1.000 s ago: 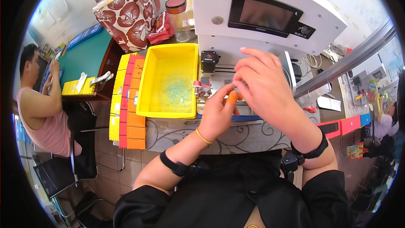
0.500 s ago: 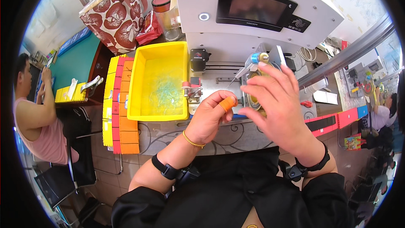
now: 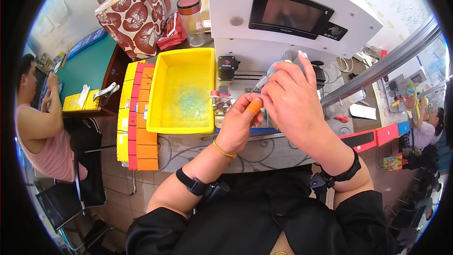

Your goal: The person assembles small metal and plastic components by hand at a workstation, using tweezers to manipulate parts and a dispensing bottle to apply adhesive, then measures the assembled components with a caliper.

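Though part behind R hand (image 3: pixel 296 92), bluish-grey tool (image 3: pixel 271 71) w/ thin tip (image 3: pixel 255 88)

I'd call this a small workshop: just beyond the fingers (image 3: pixel 289 72) stands a white machine (image 3: pixel 269 36) with a built-in screen (image 3: pixel 290 14); well to their left a person (image 3: pixel 47 120) sits at a green-topped desk (image 3: pixel 92 73), and far right another person (image 3: pixel 424 132) sits near similar equipment (image 3: pixel 427 73).

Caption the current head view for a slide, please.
The left hand, wearing an orange finger cover, close to the right hand in front of a white machine, a yellow bin to the left.
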Demonstrator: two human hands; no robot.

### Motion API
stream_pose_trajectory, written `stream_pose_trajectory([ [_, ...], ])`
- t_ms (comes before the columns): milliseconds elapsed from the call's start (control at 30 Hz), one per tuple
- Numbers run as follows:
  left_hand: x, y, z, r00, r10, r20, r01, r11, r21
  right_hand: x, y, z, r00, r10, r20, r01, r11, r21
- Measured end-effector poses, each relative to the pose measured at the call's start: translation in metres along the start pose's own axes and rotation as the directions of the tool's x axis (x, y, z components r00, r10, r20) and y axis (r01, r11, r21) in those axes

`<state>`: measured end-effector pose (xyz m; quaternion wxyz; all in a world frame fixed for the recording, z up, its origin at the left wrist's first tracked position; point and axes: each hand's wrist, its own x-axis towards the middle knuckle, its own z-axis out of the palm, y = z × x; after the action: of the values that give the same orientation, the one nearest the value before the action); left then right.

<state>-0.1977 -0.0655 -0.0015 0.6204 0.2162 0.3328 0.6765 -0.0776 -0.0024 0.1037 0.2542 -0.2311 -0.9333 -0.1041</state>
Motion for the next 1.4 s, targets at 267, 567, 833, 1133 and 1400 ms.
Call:
stream_pose_trajectory([
  [267, -0.036, 0.045, -0.003, 0.955, -0.268, 0.131, 0.277, 0.959, -0.060, -0.013, -0.015, -0.001, 0.996, -0.021, -0.090, 0.036, 0.984, 0.176],
  [567, -0.055, 0.060, 0.000, 0.927, -0.285, -0.246, 0.291, 0.957, -0.009, -0.027, -0.011, -0.025, 0.995, -0.038, -0.096, 0.061, 0.969, 0.241],
  [833, -0.050, 0.062, -0.027, 0.951, -0.068, -0.303, 0.127, 0.976, 0.179, -0.117, 0.032, 0.000, 0.932, 0.112, -0.344, 0.060, 0.891, 0.450],
  [1133, -0.037, 0.038, -0.034, 0.907, 0.361, -0.216, -0.156, 0.766, 0.624, -0.193, 0.035, 0.055, 0.956, 0.276, -0.100, -0.184, 0.828, 0.529],
  [1400, -0.037, 0.033, -0.048, 0.843, 0.504, -0.190, -0.212, 0.635, 0.743, -0.197, 0.038, 0.065, 0.925, 0.365, -0.108, -0.244, 0.786, 0.568],
])
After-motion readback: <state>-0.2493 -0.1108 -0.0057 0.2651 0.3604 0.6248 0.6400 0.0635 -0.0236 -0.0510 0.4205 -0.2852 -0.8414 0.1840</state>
